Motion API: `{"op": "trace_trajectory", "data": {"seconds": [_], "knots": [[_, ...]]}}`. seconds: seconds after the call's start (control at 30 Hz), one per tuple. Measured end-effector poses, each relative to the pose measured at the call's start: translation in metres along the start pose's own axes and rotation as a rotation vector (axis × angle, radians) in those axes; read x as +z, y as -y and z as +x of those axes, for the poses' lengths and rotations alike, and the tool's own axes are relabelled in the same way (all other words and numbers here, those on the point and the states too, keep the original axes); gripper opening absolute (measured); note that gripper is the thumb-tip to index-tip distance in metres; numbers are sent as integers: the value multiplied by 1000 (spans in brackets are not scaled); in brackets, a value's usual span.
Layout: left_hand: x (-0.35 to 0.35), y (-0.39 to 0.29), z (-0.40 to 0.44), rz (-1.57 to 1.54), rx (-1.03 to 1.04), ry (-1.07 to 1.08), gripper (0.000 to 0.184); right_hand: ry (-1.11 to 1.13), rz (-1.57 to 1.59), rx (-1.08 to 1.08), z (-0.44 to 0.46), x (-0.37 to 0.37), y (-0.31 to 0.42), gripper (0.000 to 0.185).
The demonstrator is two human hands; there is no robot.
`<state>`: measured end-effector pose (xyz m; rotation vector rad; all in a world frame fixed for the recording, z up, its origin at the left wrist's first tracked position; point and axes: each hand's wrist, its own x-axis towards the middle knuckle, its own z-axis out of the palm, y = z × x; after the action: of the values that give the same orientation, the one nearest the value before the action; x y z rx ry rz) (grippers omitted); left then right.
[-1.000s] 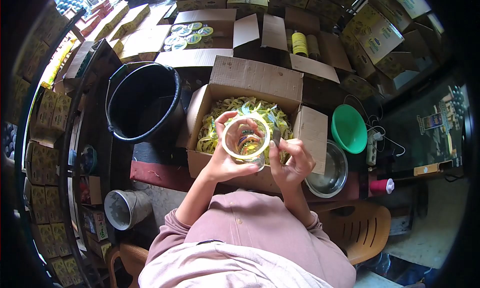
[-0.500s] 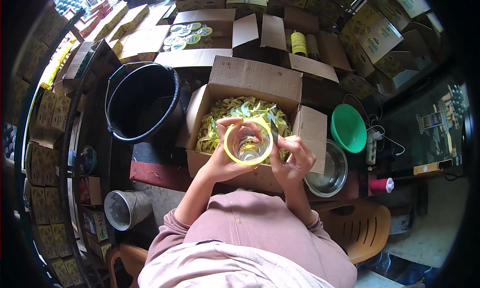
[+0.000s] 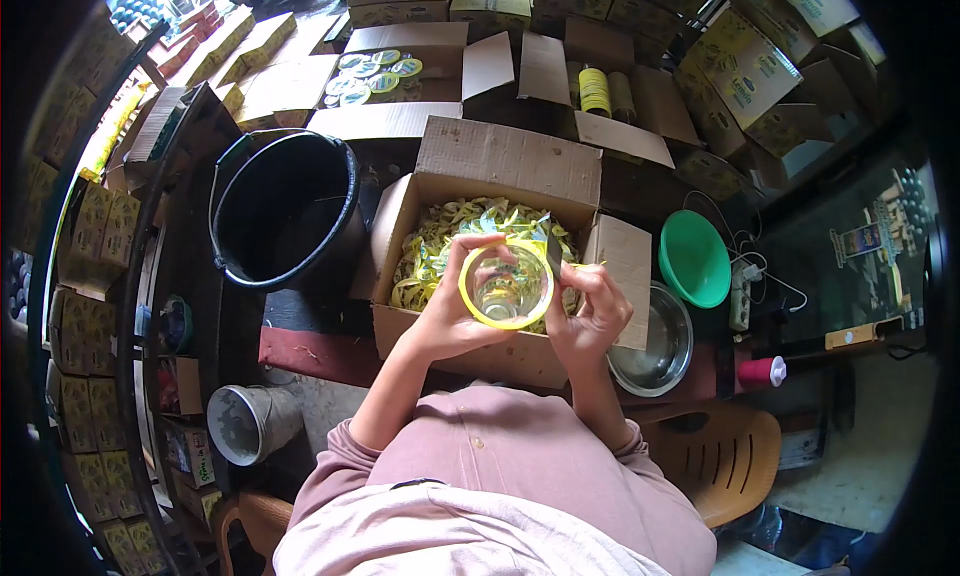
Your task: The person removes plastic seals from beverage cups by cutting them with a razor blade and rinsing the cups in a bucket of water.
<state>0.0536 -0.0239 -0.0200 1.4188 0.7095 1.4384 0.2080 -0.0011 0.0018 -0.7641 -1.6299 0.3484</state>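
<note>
My left hand (image 3: 446, 314) is wrapped round a clear plastic cup (image 3: 506, 285) with a yellow rim, its open mouth facing up at me. At the cup's right side, my right hand (image 3: 590, 314) is closed on a knife with a dark flat blade (image 3: 555, 251), held against the rim. A small yellow bit shows by the right fingers. Beneath both hands stands an open cardboard box (image 3: 508, 156), filled with curled yellow strips (image 3: 425, 261). The knife's handle is hidden in my right hand.
A black bucket (image 3: 222, 238) stands left of the box, a grey bucket (image 3: 232, 426) lower down. To the right are a green bowl (image 3: 694, 259), a metal bowl (image 3: 668, 341) and a pink thread spool (image 3: 762, 372). Behind, open boxes hold round lids (image 3: 383, 82) and yellow-wrapped cylinders (image 3: 594, 91).
The cup and my left hand have shifted slightly right. A small yellow bit now shows by my right fingers, which still hold the knife at the rim.
</note>
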Motion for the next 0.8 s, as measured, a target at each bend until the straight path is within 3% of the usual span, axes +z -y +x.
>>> {"op": "trace_trajectory", "data": {"seconds": [0.23,0.8], "knots": [[2,-8,-1,47,-25,-168,77,-41,-72,-11,-8,0,4,17],[-1,-12,-1,333,-34,-61,65,-45,-188,-105,-3,2,4,25]]}}
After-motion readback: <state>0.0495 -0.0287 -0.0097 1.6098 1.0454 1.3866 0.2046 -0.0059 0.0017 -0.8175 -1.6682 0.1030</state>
